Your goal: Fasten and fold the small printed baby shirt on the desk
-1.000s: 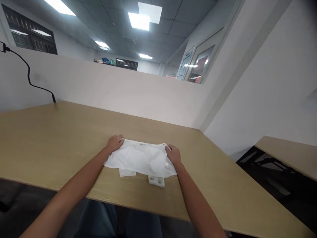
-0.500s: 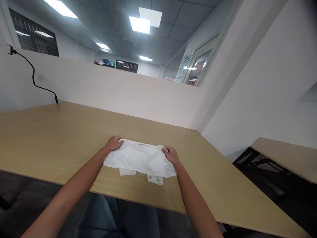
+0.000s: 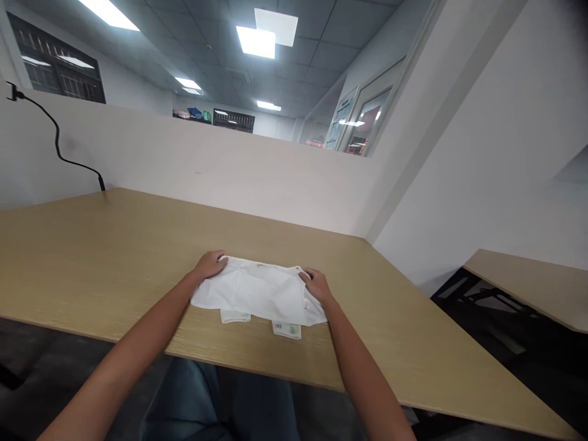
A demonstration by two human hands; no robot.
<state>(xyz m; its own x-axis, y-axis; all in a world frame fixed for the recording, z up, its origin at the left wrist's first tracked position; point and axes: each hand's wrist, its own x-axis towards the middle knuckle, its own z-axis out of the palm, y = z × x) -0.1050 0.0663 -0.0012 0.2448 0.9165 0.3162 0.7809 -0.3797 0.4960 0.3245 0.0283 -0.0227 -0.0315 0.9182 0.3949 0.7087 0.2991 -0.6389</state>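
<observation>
A white garment (image 3: 264, 291) of thin cloth lies folded flat on the wooden table in front of me, perhaps baby-sized. Two short cuff-like ends stick out from under its near edge, and the right one (image 3: 287, 329) carries a small print with a green mark. My left hand (image 3: 211, 264) grips the far left corner, thumb on top and fingertips partly hidden behind the edge. At the far right corner, my right hand (image 3: 316, 284) holds the cloth the same way, thumb pointing inward. Small dark marks show along the far edge between the hands.
The table (image 3: 138, 245) ends at a low white partition (image 3: 257, 177) behind the garment. A black gooseneck holder (image 3: 57, 131) rises at the back left. To the right, past a wall corner, stands a second table (image 3: 528, 285). My legs are under the near edge.
The view has shifted very slightly. Both hands keep the same grip on the garment, which lies as before.
</observation>
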